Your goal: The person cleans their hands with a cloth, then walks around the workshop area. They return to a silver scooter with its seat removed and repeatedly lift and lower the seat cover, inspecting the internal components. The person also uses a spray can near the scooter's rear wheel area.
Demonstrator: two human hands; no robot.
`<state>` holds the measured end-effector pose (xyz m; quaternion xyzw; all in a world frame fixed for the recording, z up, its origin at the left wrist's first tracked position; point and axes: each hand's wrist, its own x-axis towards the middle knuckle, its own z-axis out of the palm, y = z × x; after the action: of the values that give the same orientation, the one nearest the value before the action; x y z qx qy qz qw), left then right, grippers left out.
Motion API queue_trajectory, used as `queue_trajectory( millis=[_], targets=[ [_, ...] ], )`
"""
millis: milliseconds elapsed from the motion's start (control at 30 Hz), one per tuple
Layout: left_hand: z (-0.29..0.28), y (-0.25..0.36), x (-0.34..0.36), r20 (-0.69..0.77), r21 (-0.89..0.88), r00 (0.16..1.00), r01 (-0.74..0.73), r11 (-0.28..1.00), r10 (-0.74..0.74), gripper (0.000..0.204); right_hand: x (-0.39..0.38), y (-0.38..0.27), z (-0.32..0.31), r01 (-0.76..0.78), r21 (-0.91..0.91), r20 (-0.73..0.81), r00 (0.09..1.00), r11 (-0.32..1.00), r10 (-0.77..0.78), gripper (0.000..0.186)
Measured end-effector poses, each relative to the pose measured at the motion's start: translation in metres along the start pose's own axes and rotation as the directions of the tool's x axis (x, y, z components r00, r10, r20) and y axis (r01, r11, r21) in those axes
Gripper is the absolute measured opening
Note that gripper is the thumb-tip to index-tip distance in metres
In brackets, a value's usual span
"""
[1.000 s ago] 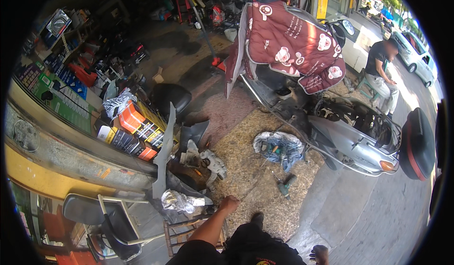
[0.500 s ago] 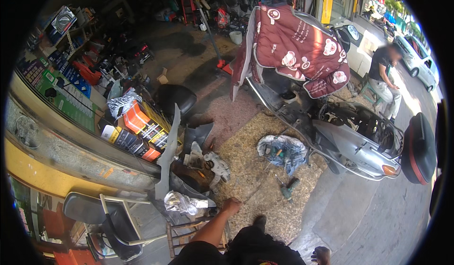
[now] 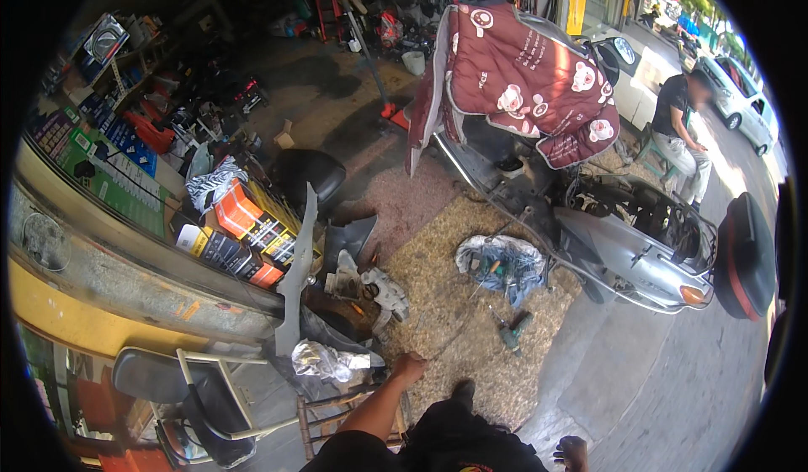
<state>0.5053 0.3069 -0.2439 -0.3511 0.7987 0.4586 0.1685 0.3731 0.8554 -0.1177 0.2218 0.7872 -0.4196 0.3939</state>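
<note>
My left hand point(image 3: 409, 369) is held out over the speckled floor, its fingers curled closed; what they hold, if anything, is too small to make out. A wooden stool-like frame point(image 3: 320, 417) stands below that forearm. At the lower edge my right hand point(image 3: 572, 453) hangs beside my body, fingers loosely bent and apart, with nothing visible in them. Ahead on the floor lie a green and black power drill point(image 3: 513, 334) and a crumpled bluish plastic sheet point(image 3: 523, 280) with tools on it. Beyond stands a silver scooter point(image 3: 610, 251) with its seat area opened up.
A maroon quilted cover point(image 3: 492, 72) drapes the scooter's front; a black top box point(image 3: 744, 257) sits at its rear. Removed panels point(image 3: 296, 274) and a black seat point(image 3: 310, 177) lie left, near stacked boxes point(image 3: 252, 219). A folding chair point(image 3: 220, 405) stands lower left. Someone sits on a stool point(image 3: 656, 156).
The view has shifted slightly, with the scooter now a little further left. The seated person's raised hand has come down and their head is bent. My hands have hardly moved.
</note>
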Motion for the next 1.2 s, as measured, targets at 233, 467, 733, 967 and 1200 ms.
queue_trajectory(
  millis=[233, 467, 733, 967, 1200],
  targets=[
    [-0.015, 0.023, -0.019, 0.006, 0.413, 0.949, -0.289, 0.864, 0.315, 0.022, -0.004, 0.000, 0.002, -0.059, 0.005, 0.003, 0.998, 0.998, 0.059, 0.019],
    [-0.023, 0.056, -0.024, 0.014, -0.154, 0.984, 0.178, 0.972, -0.178, 0.026, -0.004, -0.008, 0.002, -0.059, 0.033, -0.019, 0.998, 0.998, 0.060, 0.021],
    [-0.034, 0.086, -0.038, -0.031, -0.242, 0.977, 0.199, 0.950, -0.213, 0.026, -0.017, -0.024, 0.004, 0.001, 0.071, -0.027, 1.000, 0.997, 0.001, 0.025],
    [-0.037, 0.098, -0.036, -0.005, -0.382, 0.979, 0.185, 0.906, -0.202, 0.018, -0.030, -0.023, 0.010, -0.075, 0.050, -0.055, 0.995, 0.996, 0.078, 0.035],
    [-0.039, 0.039, 0.043, 0.377, -0.475, 0.856, 0.506, 0.720, -0.353, 0.016, -0.032, -0.018, 0.018, -0.031, -0.284, -0.084, 0.996, 0.958, 0.007, 0.045]
  ],
)
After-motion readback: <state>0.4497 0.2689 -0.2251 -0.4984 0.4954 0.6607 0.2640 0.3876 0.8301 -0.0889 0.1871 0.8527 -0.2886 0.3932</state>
